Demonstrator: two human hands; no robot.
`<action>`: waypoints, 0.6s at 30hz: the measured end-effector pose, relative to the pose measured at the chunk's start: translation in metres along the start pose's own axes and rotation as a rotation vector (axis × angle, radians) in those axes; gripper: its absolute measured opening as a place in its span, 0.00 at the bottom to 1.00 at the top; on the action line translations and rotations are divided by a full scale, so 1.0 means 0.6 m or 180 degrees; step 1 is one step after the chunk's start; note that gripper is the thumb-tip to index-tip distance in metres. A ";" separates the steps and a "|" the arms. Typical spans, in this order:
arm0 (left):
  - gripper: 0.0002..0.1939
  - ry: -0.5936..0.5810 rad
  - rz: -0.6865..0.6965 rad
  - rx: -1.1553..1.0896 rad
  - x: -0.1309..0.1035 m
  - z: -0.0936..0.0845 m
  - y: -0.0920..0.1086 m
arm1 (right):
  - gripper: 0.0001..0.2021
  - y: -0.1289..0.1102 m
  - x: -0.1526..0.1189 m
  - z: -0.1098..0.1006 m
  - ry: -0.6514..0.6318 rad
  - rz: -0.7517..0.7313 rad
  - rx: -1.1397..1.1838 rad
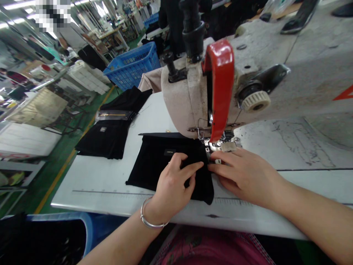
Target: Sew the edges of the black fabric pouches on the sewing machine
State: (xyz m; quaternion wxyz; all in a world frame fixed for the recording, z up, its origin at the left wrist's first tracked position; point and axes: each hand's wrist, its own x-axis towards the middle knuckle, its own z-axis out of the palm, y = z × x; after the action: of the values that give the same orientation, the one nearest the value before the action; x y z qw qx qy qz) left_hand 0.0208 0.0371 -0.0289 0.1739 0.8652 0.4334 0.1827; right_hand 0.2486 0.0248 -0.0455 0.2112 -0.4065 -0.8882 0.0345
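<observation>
A black fabric piece (149, 165) with a small dark label lies on the sewing table, its right edge at the presser foot (213, 147) of the sewing machine (182, 88). On top of this fabric rests my left hand (176, 180), fingers spread, the index finger pointing toward the right edge. My right hand (242, 176) lies beside that edge, just below the presser foot, with its fingers stretched out and fingertips near the fabric. Neither hand grips anything that I can see. The needle is hidden behind the red guard (222, 84).
Black fabric pieces (103, 141), one with a zipper, are stacked at the table's left. A blue bin (89, 232) with dark material stands below the front left edge. Behind the table is a blue basket (135, 66). A ruler scale (110, 193) runs along the table's front.
</observation>
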 end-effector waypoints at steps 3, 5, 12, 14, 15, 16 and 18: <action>0.24 -0.0113 0.0025 0.0053 0.000 0.001 0.000 | 0.15 -0.003 0.001 -0.001 -0.0039 0.0056 -0.0067; 0.23 -0.0171 0.0044 0.0077 -0.001 0.002 0.000 | 0.16 -0.004 0.000 0.000 -0.0071 0.0038 -0.0014; 0.30 0.0239 -0.0151 -0.0381 -0.002 -0.020 0.005 | 0.18 -0.004 -0.002 -0.004 -0.0284 0.0161 0.0543; 0.31 0.0237 -0.0062 -0.0308 -0.001 -0.033 0.011 | 0.18 -0.004 0.000 -0.008 -0.0336 0.0183 0.0679; 0.30 0.0128 0.0058 -0.0175 0.001 -0.039 0.015 | 0.17 -0.005 0.000 -0.010 -0.0327 0.0174 0.0691; 0.28 -0.0041 0.0198 -0.0021 0.003 -0.043 0.019 | 0.15 -0.005 0.001 -0.012 -0.0321 0.0155 0.0689; 0.23 -0.0387 0.0451 0.0228 0.010 -0.045 0.025 | 0.12 -0.007 0.002 -0.014 -0.0295 0.0115 0.0699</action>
State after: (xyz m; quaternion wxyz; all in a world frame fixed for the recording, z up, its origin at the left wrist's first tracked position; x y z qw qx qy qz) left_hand 0.0215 0.0373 0.0026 0.1555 0.9088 0.3661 0.1261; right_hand 0.2484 0.0219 -0.0368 0.2125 -0.3947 -0.8805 0.1541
